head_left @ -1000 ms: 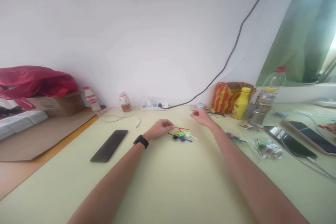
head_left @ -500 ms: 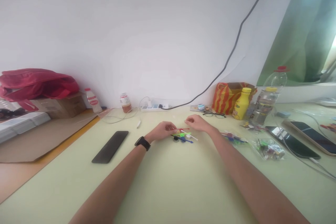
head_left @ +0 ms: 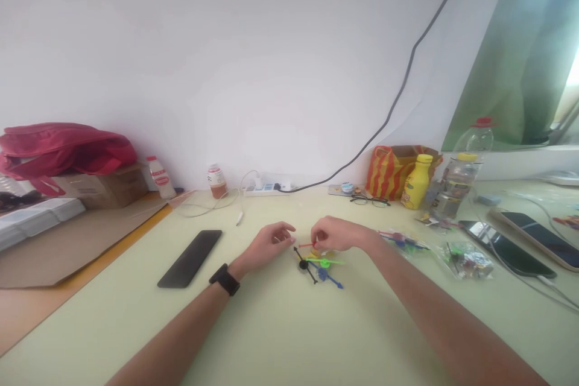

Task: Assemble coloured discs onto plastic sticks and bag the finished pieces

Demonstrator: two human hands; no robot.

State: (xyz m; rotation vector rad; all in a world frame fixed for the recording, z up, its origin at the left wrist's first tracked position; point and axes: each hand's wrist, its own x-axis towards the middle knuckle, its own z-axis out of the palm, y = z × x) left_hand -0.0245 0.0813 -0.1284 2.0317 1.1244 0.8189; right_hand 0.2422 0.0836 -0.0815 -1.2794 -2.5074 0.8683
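Observation:
Several plastic arrow spinners lie between my hands. The black arrow spinner [head_left: 303, 265] is nearest my left hand [head_left: 272, 242], whose fingers are bent but apart with nothing seen in them. To the right lie the green arrow spinner [head_left: 324, 263] and, in front of it, the blue arrow spinner [head_left: 333, 281]. My right hand [head_left: 337, 234] has its fingers closed down over the red arrow spinner [head_left: 306, 245], hiding its right part. Under those fingertips a yellow piece [head_left: 314, 254] shows only in part.
A black phone [head_left: 190, 258] lies on the left. To the right are small plastic bags of coloured parts [head_left: 465, 260] and two more phones. Glasses [head_left: 371, 200], a striped bag [head_left: 393, 172], a yellow bottle [head_left: 417, 182] and a power strip [head_left: 262, 190] stand or lie along the wall.
My left hand has let go of the bunched spinners and moved left. The coloured spinners now lie more spread and nearer me. My right hand came down onto the red one; the white one is out of sight.

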